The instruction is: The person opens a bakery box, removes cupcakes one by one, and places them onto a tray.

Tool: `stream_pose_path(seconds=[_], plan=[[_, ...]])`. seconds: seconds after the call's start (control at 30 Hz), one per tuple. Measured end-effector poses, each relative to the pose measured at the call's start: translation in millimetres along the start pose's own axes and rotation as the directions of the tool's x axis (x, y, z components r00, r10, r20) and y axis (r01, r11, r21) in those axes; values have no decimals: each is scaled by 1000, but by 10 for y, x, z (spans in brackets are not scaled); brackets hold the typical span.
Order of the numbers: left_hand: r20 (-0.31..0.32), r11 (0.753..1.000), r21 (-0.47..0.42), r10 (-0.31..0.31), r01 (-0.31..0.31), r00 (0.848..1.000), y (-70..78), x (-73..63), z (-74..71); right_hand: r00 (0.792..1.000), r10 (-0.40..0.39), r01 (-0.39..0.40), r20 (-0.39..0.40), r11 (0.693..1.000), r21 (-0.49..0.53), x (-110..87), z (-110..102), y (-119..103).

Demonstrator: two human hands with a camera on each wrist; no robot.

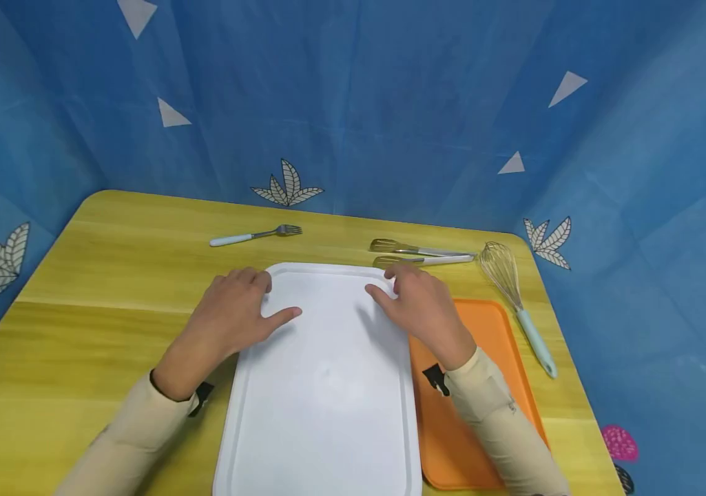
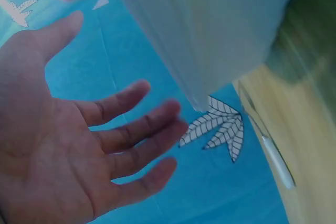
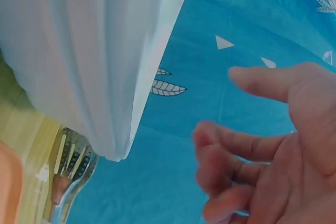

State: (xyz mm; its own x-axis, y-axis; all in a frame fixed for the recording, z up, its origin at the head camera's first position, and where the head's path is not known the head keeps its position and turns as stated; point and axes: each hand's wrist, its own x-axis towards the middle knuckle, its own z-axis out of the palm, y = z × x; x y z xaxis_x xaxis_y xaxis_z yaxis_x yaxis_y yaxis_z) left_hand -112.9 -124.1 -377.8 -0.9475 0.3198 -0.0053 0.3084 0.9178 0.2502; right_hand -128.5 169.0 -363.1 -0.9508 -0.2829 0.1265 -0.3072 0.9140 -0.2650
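A white rectangular tray (image 1: 328, 386) lies in the middle of the table, close to the person. Over its far left corner is the left hand (image 1: 229, 313), fingers spread and thumb apart. On the opposite side, the right hand (image 1: 423, 306) hovers above the far right corner with relaxed, slightly bent fingers. In the left wrist view, a gap separates the left hand (image 2: 94, 140) from the white tray (image 2: 210, 24). Likewise, the right hand (image 3: 273, 145) stays apart from the white tray (image 3: 89, 51) in the right wrist view. Neither hand holds anything.
An orange tray (image 1: 452, 434) lies along the white tray's right side, partly under the right forearm. Metal tongs (image 1: 448, 260) lie behind it, and a whisk (image 1: 532, 334) with a pale handle beside it. A fork (image 1: 235, 240) rests at the back left.
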Motion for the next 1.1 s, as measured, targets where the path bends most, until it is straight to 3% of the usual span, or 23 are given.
stream_pose_path(seconds=[0.13, 0.33, 0.53, 0.77, 0.93, 1.1], plan=[[-30, 1000, -17, -21, 21, 999, -85, -113, 5, 999, 5, -5, 32, 1000, 9, -45, -43, 26], [-74, 999, 1, -40, 40, 996, -226, -292, 49, 982, 71, -84, 173, 994, 64, -120, -79, 104], [-19, 996, -79, -50, 48, 999, -335, -497, 143, 951, 126, -164, 284, 980, 115, -301, -86, 207], [36, 972, -226, -55, 62, 998, -384, -651, 268, 926, 166, -226, 338, 963, 148, -436, -47, 277], [49, 963, -257, -71, 81, 996, -408, -701, 310, 901, 194, -278, 388, 944, 175, -524, 29, 288], [17, 963, -258, -78, 80, 997, -406, -753, 375, 889, 211, -298, 407, 940, 164, -597, 107, 278]])
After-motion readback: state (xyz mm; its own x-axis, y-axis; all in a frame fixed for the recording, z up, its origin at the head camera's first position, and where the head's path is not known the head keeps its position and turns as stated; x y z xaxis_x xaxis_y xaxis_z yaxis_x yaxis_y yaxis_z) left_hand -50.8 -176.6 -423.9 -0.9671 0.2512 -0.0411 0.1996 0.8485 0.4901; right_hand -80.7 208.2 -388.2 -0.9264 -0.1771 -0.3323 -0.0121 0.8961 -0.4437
